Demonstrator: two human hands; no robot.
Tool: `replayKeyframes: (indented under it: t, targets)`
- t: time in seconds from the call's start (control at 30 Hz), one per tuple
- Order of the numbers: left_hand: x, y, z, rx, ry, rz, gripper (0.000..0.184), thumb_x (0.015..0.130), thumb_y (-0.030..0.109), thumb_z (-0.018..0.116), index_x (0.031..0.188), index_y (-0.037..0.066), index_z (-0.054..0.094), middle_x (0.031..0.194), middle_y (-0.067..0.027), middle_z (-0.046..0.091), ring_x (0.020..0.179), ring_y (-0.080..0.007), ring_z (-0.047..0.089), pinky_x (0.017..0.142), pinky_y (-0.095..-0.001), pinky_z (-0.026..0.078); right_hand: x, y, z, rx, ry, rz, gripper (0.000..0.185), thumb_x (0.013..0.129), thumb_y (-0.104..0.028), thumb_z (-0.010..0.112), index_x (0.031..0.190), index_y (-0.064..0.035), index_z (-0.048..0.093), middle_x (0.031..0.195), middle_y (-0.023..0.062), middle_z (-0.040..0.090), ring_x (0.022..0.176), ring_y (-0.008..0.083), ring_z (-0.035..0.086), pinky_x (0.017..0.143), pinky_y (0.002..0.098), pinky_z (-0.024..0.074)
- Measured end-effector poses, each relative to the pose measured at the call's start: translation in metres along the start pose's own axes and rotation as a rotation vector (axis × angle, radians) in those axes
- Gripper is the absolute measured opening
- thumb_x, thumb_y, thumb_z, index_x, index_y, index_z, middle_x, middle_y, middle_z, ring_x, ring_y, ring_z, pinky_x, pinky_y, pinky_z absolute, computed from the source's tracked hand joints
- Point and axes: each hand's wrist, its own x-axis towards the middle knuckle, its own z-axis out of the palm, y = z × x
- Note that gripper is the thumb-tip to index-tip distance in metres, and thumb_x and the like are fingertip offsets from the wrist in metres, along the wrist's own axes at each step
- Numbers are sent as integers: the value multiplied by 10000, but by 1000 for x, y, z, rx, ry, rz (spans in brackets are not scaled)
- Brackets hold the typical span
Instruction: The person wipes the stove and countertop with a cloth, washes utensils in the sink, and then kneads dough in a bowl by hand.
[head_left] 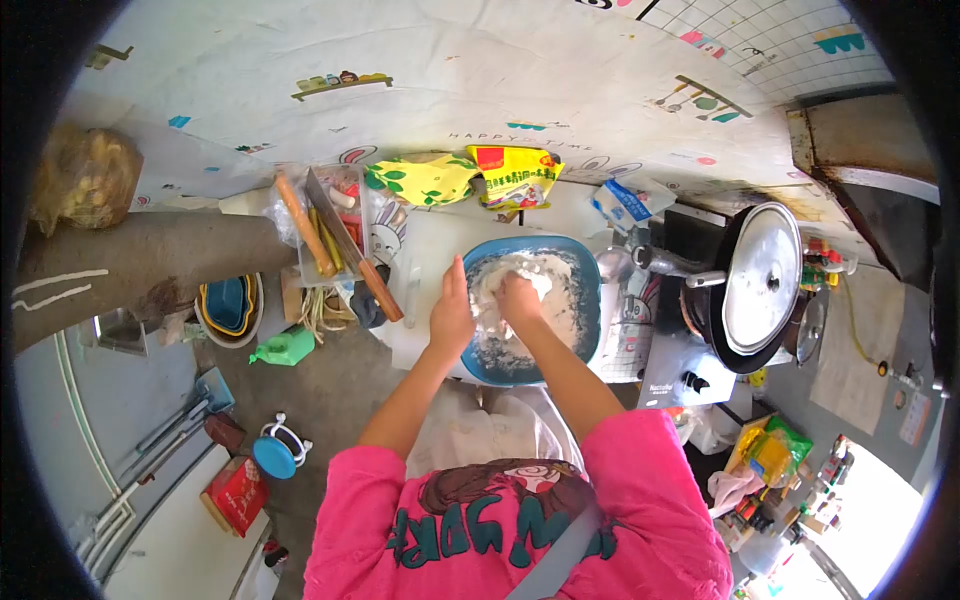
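A blue basin (590, 312) stands on the counter in front of me, with white flour (562, 315) spread over its bottom and sides. My left hand (452, 312) rests at the basin's left rim, its fingers stretched out and pointing up. Inside the basin, my right hand (518, 300) is closed on a lump of white dough (540, 283), its fingers dusted white. The fingertips of my right hand are partly hidden in the dough and flour.
Left of the basin, a clear bin (352, 215) holds a knife (345, 235) and a rolling pin (305, 225). Yellow packets (515, 178) stand behind the basin. A lidded wok (762, 278) sits on the stove (675, 370) at right.
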Motion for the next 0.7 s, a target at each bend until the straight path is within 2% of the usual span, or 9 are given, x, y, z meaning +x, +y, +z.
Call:
replayKeyframes:
  t: [0.1,0.2,0.3,0.4,0.47,0.53,0.63,0.7]
  targets:
    - [0,4,-3,-3,-37,-35,833,717,-100,505,1445,17,117,1400,-209,324,993,-422,556,750,-433,488,7,4,11,-57,24,-46,162,808,-152,576,838,7,580,741,209,645,749,346,657,661,428,526]
    - [1,5,-4,34,-36,-34,844,712,-107,502,1447,23,108,1399,-213,322,972,-423,564,743,-434,490,6,6,0,60,-145,45,217,819,-201,599,860,12,596,731,187,655,727,294,668,684,392,530]
    - [-1,3,-1,70,-36,-42,857,707,-112,501,1450,32,99,1398,-213,320,947,-420,574,724,-436,494,-26,9,-44,133,-375,-124,329,809,-287,615,998,-17,613,863,229,648,804,363,643,734,444,511]
    - [-2,3,-1,70,-35,-46,861,706,-110,504,1451,41,98,1398,-212,320,927,-415,582,702,-439,497,-54,47,-46,-8,-200,16,342,824,-295,629,902,36,594,691,144,661,534,207,644,529,315,519]
    - [-1,3,-1,69,-26,-42,862,706,-103,509,1451,47,103,1400,-209,319,913,-412,587,689,-441,499,-57,82,-13,-3,-298,44,346,818,-272,639,907,56,579,694,152,653,534,214,646,481,310,503]
    - [-1,-1,2,72,16,4,851,711,-93,509,1450,46,110,1396,-204,327,877,-406,596,675,-441,499,-59,69,7,654,-171,558,365,802,-202,659,946,106,525,751,183,634,539,247,645,430,322,489]
    - [1,1,-1,126,-21,-18,893,691,-87,545,1451,50,97,1385,-195,342,854,-405,602,663,-440,501,-48,74,16,651,-513,625,427,785,-188,684,1014,111,483,823,188,628,627,281,666,506,334,530]
    - [6,5,-3,152,-53,-22,918,678,-90,561,1453,51,89,1383,-190,347,846,-405,605,656,-438,503,-64,69,6,1004,-516,593,359,810,-157,619,1067,51,481,888,155,618,706,254,645,558,356,520]
